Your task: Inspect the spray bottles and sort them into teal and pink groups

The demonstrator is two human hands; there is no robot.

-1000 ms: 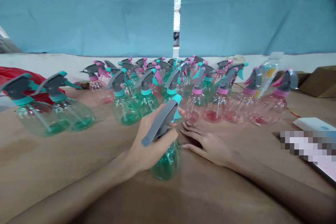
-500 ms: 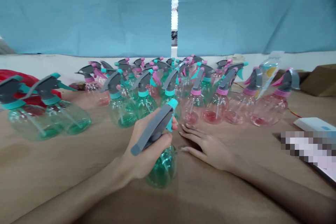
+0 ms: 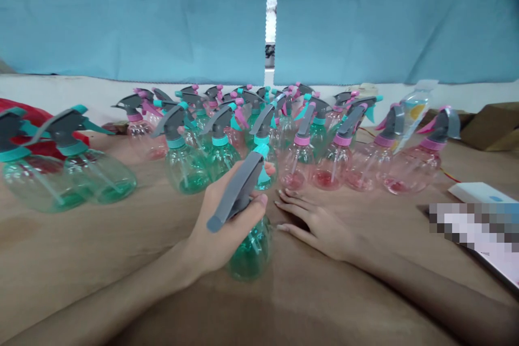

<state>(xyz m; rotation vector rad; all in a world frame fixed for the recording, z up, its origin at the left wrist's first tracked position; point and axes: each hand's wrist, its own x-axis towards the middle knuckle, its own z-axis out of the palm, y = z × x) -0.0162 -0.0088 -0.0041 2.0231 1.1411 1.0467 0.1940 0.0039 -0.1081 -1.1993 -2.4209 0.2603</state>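
My left hand (image 3: 225, 219) is wrapped around the neck of a green spray bottle (image 3: 250, 251) with a grey and turquoise trigger head, thumb on the near side. Its nozzle points away from me, and the trigger shows beyond my fingers. My right hand (image 3: 320, 227) rests on the table (image 3: 324, 303) just right of that bottle, fingers spread and holding nothing. Beyond my hands stands a front row of bottles: a green spray bottle (image 3: 187, 165) on the left side and a pink spray bottle (image 3: 331, 167) on the right.
Several more spray bottles crowd behind. Two green ones, including this bottle (image 3: 101, 178), stand at the left by a red cloth or bag (image 3: 24, 111). At the right are a clear bottle (image 3: 417, 100), a brown box (image 3: 490, 125), a white box (image 3: 484, 194) and a partly blurred flat device (image 3: 486, 248).
The view has shifted slightly. My left hand still holds the green spray bottle, its head turned a little more upright and the thumb slightly shifted. My right hand stays flat on the table.
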